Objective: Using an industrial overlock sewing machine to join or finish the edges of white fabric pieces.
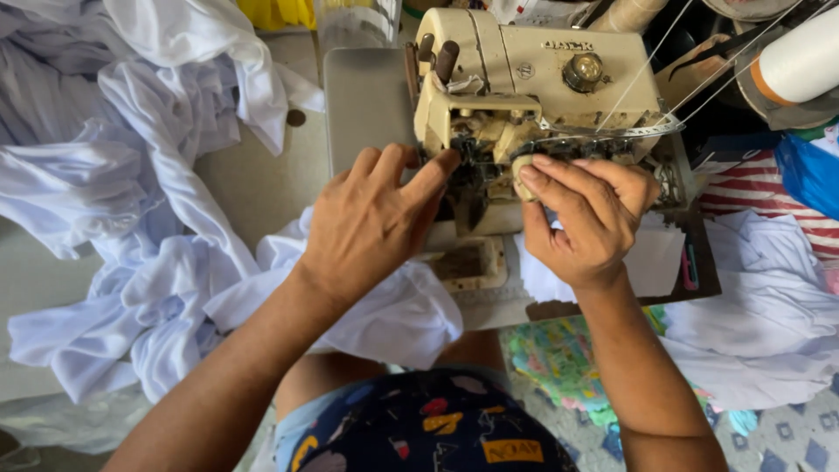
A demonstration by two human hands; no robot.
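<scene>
A cream overlock sewing machine (533, 70) stands on the table ahead of me. My left hand (371, 218) rests against its front left, fingertips reaching the dark needle area (472, 170). My right hand (585, 214) is at the machine's front, thumb and forefinger pinched on a small cream knob (522, 175). White fabric (398, 315) lies under my left wrist and spills over the table edge. Thin white threads (647, 65) run from the machine up to the right.
A large heap of white cloth (131, 192) covers the table to the left. A white thread cone (800, 61) stands at the upper right, with striped red-and-white fabric (760, 188) and more white cloth (760, 323) below. Patterned fabric (559, 358) lies near my lap.
</scene>
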